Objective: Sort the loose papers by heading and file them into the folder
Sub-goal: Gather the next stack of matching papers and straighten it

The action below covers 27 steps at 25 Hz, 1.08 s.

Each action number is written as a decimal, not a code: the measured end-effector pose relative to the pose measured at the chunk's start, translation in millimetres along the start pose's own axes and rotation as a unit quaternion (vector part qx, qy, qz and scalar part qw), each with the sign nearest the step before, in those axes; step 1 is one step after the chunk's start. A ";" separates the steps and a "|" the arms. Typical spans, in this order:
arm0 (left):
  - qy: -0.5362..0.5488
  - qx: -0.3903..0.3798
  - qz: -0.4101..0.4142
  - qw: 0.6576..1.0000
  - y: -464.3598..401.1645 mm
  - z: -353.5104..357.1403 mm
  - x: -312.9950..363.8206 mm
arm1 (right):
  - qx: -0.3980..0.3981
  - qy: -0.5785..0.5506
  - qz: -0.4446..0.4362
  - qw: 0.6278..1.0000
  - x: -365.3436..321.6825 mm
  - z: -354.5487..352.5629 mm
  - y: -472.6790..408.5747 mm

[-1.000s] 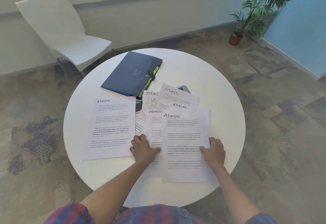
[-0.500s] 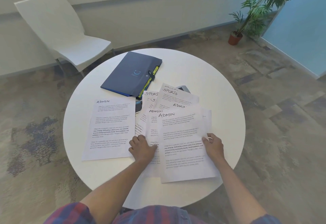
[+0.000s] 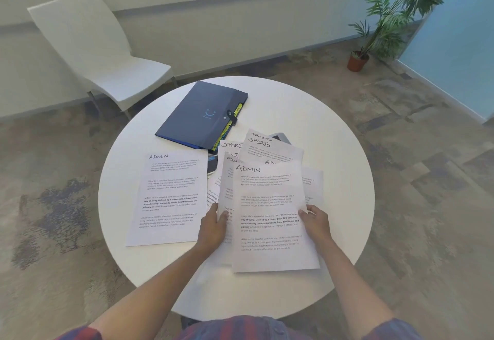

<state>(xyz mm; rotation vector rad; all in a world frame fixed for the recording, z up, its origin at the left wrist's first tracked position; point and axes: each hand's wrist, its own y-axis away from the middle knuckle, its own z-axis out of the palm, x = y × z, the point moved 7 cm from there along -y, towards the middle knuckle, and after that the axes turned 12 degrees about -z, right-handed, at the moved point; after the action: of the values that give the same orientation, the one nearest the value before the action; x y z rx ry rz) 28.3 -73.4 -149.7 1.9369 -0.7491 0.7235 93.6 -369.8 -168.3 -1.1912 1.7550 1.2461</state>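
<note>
The round white bench (image 3: pixel 307 115) carries everything for the task. At its far side lies the dark blue folder (image 3: pixel 205 115), strap fastened, with coloured tabs showing along its right edge and a pale smiley mark on the cover. Near the left edge one sheet headed ADMIN (image 3: pixel 171 198) lies flat and apart: it looks like the start of the ADMIN stack. To its right is the loose fan of papers (image 3: pixel 270 149), overlapping; SPORTS is readable on at least two, and parts of ADMIN on others. The body print is too small to read.

The top ADMIN sheet (image 3: pixel 270 219) is held at both sides. The left hand (image 3: pixel 213 228) has its fingers curled at the sheet's left edge; the right hand (image 3: pixel 316 222) pinches the right edge, thumb on top.

To do this step well, I judge the sheet should be lifted free of those beneath, carried left, and squared onto the lone ADMIN page, heading up, without dragging the fan.
</note>
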 end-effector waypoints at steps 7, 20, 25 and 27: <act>0.112 -0.126 -0.073 0.983 -1.5 13.4 -9.5 | -0.011 0.001 0.004 1.000 -0.2 19.7 3.6; 0.217 -0.208 -0.016 0.954 19.3 -23.4 48.7 | -0.107 -0.239 -0.001 0.965 -72.5 34.8 14.1; 0.206 -0.233 -0.011 0.950 22.2 -36.5 70.5 | -0.108 -0.219 -0.060 0.968 -96.4 29.6 18.7; 0.196 -0.241 -0.002 0.951 22.6 -35.6 80.5 | -0.109 -0.221 -0.081 0.966 -103.6 29.9 22.9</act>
<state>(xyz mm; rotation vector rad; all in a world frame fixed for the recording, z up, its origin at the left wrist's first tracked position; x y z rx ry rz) 56.8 -67.7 -63.5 1.3020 -0.6032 0.8046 109.9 -308.0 -78.4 -1.0477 1.1980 1.4967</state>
